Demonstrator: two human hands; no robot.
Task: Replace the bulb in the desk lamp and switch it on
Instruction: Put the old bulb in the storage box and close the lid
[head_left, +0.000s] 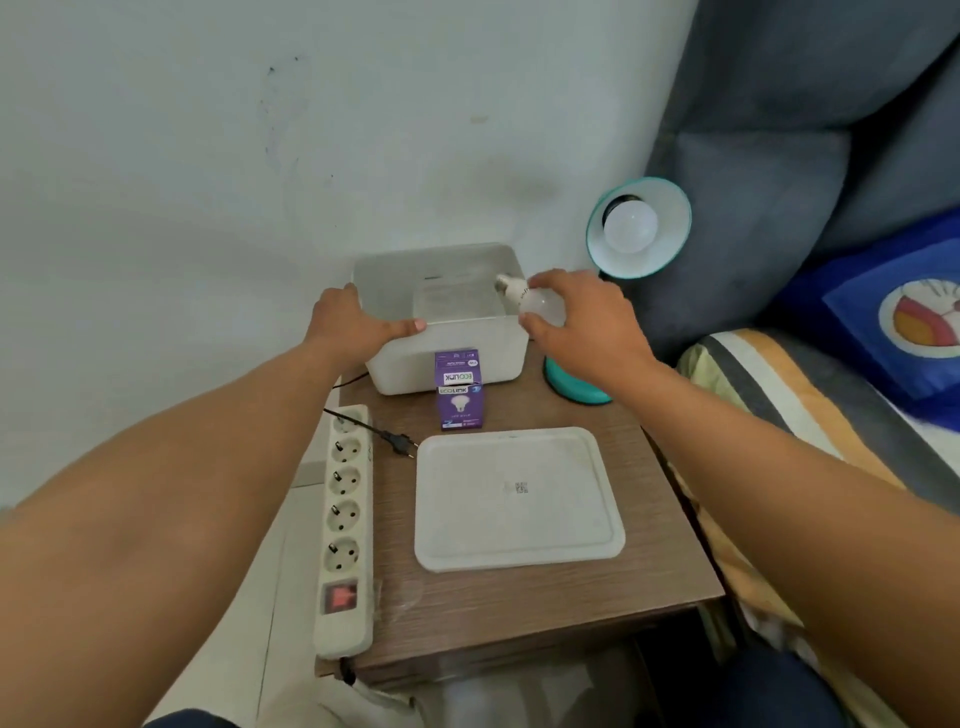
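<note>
1. Forearms, two, bare, entering from the lower left and lower right corners and converging on centre frame; nearest items to the camera.
2. Wooden side table (519, 608), centre and lower centre, carrying every item below.
3. White open bin (441, 358), centre frame against the wall. Left hand (353, 325) lies over its near-left rim, fingers extended along the edge, steadying rather than clutching.
4. White lid or tray (519, 499), flat, lower centre, apart from the bin.
5. Power strip (345, 525), along the table's left edge, red rocker switch at its near end. No plug is seated in any visible socket.
6. Desk lamp (639, 228), teal shade tilted toward the camera, right of centre; fitted bulb (629, 228) sits in its socket, unlit. Teal base is partly hidden behind the right wrist.
7. Right hand (576, 322), over the bin's right rim, fingers wrapped around a loose bulb (535, 301), screw cap pointing left into the bin.
8. Purple bulb carton (460, 389), standing against the bin's front wall.
9. Black plug (400, 444), lying loose between strip and tray.
10. Risks, as judged: the loose bulb could knock the bin rim or drop hard and crack if let go early; the lamp will stay dark if the plug remains unconnected; which bulb is the spent one cannot be told, so a mix-up is possible.
</note>
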